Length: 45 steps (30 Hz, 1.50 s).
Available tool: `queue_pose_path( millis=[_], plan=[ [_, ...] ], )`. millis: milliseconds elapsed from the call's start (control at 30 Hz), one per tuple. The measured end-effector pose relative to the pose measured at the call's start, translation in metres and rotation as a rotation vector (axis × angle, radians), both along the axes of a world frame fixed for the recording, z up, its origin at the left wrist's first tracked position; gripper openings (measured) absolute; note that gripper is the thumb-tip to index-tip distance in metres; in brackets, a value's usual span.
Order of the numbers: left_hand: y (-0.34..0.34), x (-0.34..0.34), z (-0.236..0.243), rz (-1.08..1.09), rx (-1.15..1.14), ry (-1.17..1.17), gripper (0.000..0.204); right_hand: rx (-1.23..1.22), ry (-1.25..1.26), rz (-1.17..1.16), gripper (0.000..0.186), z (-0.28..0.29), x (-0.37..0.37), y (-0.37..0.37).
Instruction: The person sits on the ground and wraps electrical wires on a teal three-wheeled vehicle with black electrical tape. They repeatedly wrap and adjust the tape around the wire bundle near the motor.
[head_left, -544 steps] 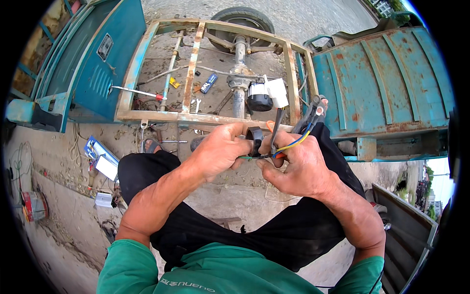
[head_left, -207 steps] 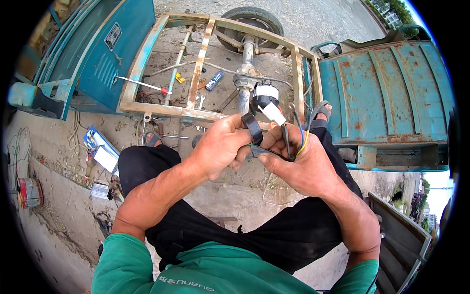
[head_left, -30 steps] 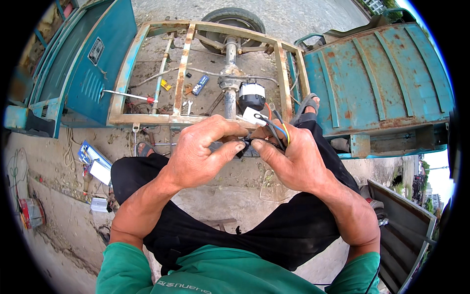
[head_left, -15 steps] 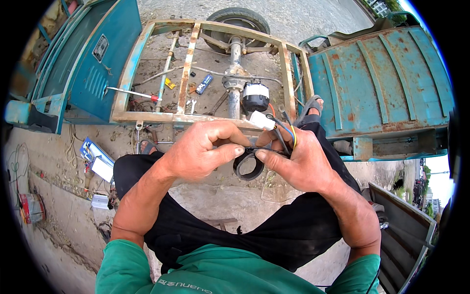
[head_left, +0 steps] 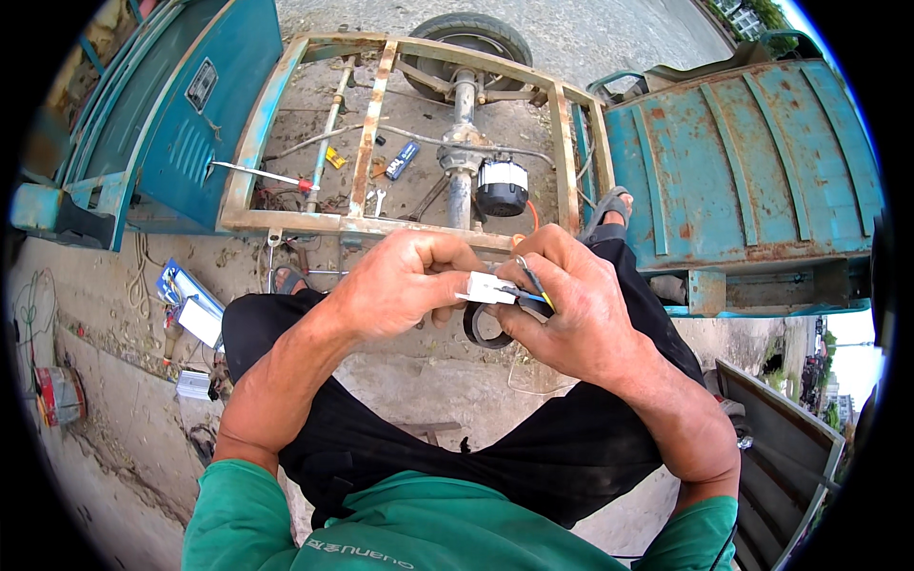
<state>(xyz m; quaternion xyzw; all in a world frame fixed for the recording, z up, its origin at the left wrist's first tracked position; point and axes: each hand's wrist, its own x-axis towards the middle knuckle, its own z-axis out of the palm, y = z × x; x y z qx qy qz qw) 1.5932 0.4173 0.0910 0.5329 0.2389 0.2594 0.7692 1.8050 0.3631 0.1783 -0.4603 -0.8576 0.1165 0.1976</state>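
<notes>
Between my two hands is a white plug connector [head_left: 489,287] with blue, yellow and dark wires [head_left: 535,282] running from its right end. My left hand [head_left: 409,284] is closed, its thumb and fingertips at the connector's left end. The wires pass into my right hand [head_left: 581,303], which is closed around them. A roll of black tape [head_left: 473,329] hangs just below the connector, with my right thumb against its right side. The tape's loose end is hidden behind the connector and fingers.
Ahead lies a rusty frame [head_left: 371,124] with an axle [head_left: 464,105], a wheel [head_left: 519,52] and a black-and-white motor [head_left: 502,187]. Teal panels stand left [head_left: 190,124] and right [head_left: 743,162]. A red-handled screwdriver [head_left: 262,175], a wrench [head_left: 380,202] and a blue box [head_left: 402,160] are near the frame.
The white connector has swung down and left, from above my right fingers to between both hands. My right hand has turned, its fingers now curled over the wires; the tape roll has shifted slightly right.
</notes>
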Motion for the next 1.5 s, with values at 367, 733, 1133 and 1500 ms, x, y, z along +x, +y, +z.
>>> queue_pose_path(
  millis=[367, 733, 1133, 1500],
  plan=[
    [-0.007, 0.009, -0.001, 0.054, -0.005, -0.218, 0.012, -0.605, 0.579, -0.378, 0.019, 0.000, -0.009, 0.002],
    [-0.019, 0.012, 0.015, 0.368, 0.467, 0.118, 0.014, -1.039, 0.942, -0.557, 0.015, -0.016, -0.006, 0.012],
    [-0.027, 0.017, 0.006, 0.668, 1.055, 0.178, 0.025, -1.171, 1.005, -0.639, 0.021, -0.013, -0.006, 0.014],
    [-0.022, 0.021, 0.003, 0.661, 1.135, 0.075, 0.030, -1.193, 1.057, -0.734, 0.020, -0.009, 0.005, 0.014]
  ],
)
